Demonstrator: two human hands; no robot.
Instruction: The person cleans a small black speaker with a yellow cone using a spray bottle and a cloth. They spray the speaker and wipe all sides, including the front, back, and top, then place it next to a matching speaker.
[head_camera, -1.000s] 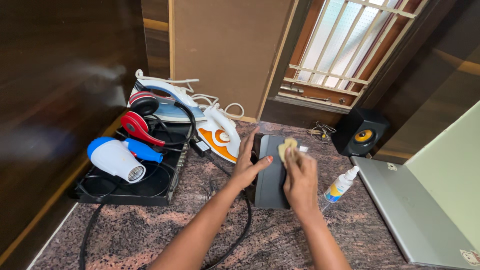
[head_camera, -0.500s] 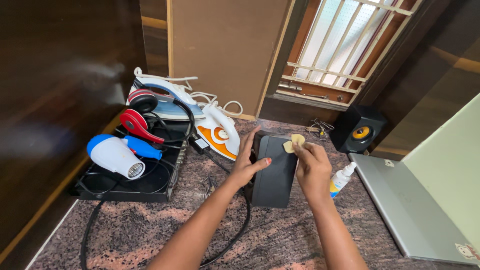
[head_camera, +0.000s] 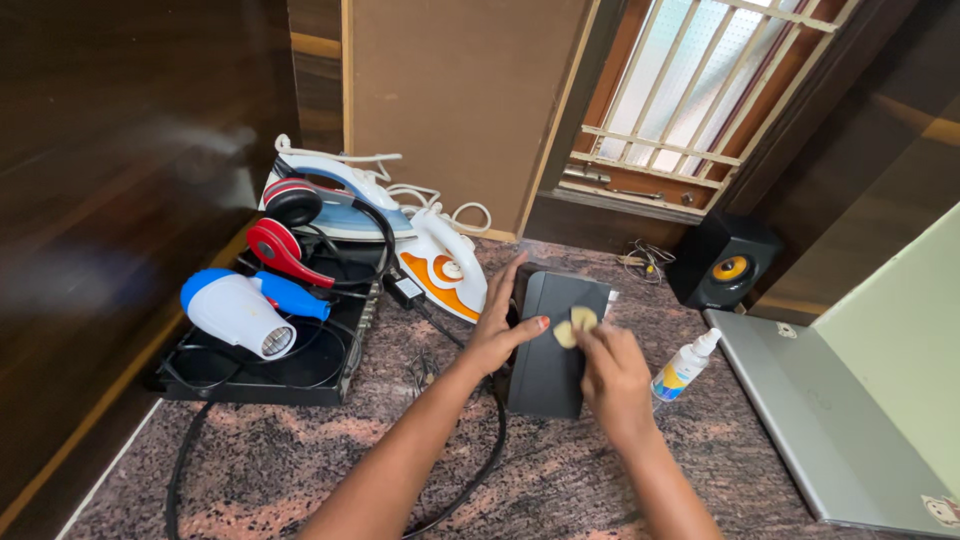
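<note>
Black speaker box (head_camera: 553, 345) stands mid-desk on the speckled stone desk (head_camera: 300, 460), its long axis running near-to-far and its flat top face tilted up toward the person.

Left hand (head_camera: 497, 325) is spread flat against the box's left side, fingers pointing far, thumb hooked over the top edge; it holds nothing, only steadies.

Right hand (head_camera: 612, 372) sits at the near-right of the box, fingers pinched on a small yellow cloth pad (head_camera: 573, 325) pressed on the top face. The untouched stretch of that face lies on the far side of this hand. Right hand is the nearer one to the pad and top; left is nearer the side wall.

Containers: white spray bottle (head_camera: 683, 367) just right of the box, lying tilted; contents not visible. Black tray (head_camera: 265, 375) at left carries a blue-and-white hair dryer (head_camera: 240, 311) and red headphones (head_camera: 282, 235).

Further off: two irons (head_camera: 440, 270), a second speaker (head_camera: 725, 265) far right, a laptop (head_camera: 830, 420) at the right edge.
</note>
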